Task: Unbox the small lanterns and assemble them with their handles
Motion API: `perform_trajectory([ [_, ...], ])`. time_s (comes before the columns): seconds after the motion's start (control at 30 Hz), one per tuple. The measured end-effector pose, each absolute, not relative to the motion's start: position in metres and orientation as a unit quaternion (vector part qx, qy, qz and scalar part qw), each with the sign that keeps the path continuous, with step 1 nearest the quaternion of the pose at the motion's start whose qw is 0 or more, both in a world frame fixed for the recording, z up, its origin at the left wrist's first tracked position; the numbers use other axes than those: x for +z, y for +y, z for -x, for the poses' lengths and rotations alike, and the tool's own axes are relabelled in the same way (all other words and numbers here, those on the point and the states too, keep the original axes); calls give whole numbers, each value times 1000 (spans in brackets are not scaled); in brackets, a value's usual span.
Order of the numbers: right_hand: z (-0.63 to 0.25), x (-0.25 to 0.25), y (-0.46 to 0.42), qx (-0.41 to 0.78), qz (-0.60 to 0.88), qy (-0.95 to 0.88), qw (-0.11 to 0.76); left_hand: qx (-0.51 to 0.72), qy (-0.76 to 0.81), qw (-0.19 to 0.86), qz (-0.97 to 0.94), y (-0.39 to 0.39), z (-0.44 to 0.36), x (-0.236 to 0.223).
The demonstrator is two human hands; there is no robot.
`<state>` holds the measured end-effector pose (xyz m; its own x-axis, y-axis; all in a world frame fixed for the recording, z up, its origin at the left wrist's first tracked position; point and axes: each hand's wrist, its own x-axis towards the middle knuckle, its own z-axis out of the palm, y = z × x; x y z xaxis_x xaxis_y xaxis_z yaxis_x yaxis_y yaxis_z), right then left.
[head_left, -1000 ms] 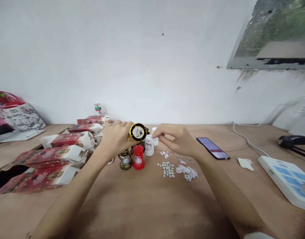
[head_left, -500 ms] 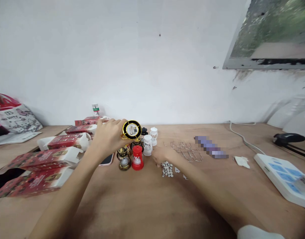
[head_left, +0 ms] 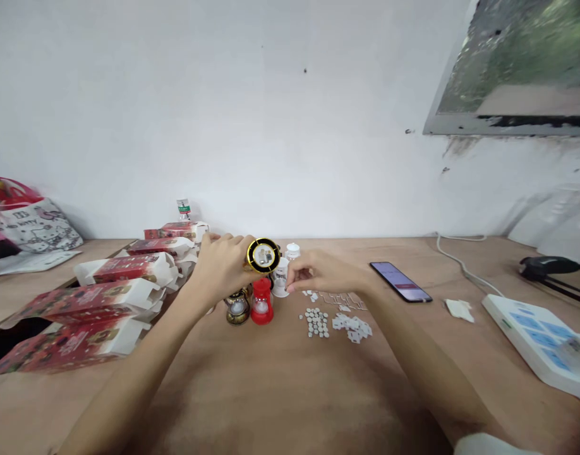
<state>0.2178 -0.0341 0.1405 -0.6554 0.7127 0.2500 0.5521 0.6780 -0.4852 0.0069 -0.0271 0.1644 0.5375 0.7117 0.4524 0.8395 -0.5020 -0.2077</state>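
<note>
Centre of frame: left hand (head_left: 223, 265) grips a round gold-and-black piece (head_left: 264, 255), its flat end toward the camera. Right hand (head_left: 316, 273) just right of it, fingertips drawn together; cannot tell whether they pinch anything. Small discs (head_left: 317, 322) lie lower centre. Step appears to be work at that end; next move likely calls for a steady left grip, careful right fingertips.
</note>
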Motion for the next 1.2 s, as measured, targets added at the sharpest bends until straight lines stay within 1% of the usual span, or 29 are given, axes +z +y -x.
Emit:
perform_trajectory([
  [0.1, -221, 152, -57, 122, 305, -863, 384, -162, -448, 190, 859, -29, -13, 161],
  [0.13, -220, 153, -61, 81, 297, -854, 420, -163, -445, 183, 861, -29, -14, 159],
  [0.2, -216, 150, -64, -9, 290, -845, 450, -163, -440, 173, 866, -30, -17, 157],
  [0.3, -208, 141, -57, -106, 286, -850, 429, -156, -437, 170, 870, -32, -19, 155],
  [0.47, -202, 132, -44, -172, 296, -863, 371, -148, -429, 175, 874, -31, -20, 152],
  [0.57, -204, 132, -44, -166, 296, -869, 361, -146, -427, 174, 875, -30, -20, 151],
  [0.67, -210, 137, -48, -123, 301, -864, 385, -151, -433, 173, 872, -30, -19, 153],
  [0.73, -213, 141, -51, -95, 325, -860, 382, -155, -440, 177, 866, -29, -17, 155],
  [0.8, -213, 143, -54, -78, 369, -867, 326, -154, -449, 184, 861, -28, -14, 159],
  [0.83, -212, 143, -55, -69, 394, -875, 272, -152, -454, 188, 858, -28, -12, 160],
  [0.97, -196, 127, -47, -14, 466, -884, -25, -157, -467, 195, 848, -27, -8, 166],
  [1.0, -191, 120, -44, -9, 474, -877, -83, -159, -469, 195, 847, -28, -8, 167],
  [1.03, -186, 114, -40, -8, 481, -868, -124, -159, -471, 194, 846, -28, -7, 168],
  [1.1, -177, 102, -33, -11, 491, -854, -175, -155, -474, 194, 844, -29, -7, 169],
  [1.2, -166, 89, -28, 0, 508, -836, -208, -149, -478, 196, 843, -30, -7, 170],
])
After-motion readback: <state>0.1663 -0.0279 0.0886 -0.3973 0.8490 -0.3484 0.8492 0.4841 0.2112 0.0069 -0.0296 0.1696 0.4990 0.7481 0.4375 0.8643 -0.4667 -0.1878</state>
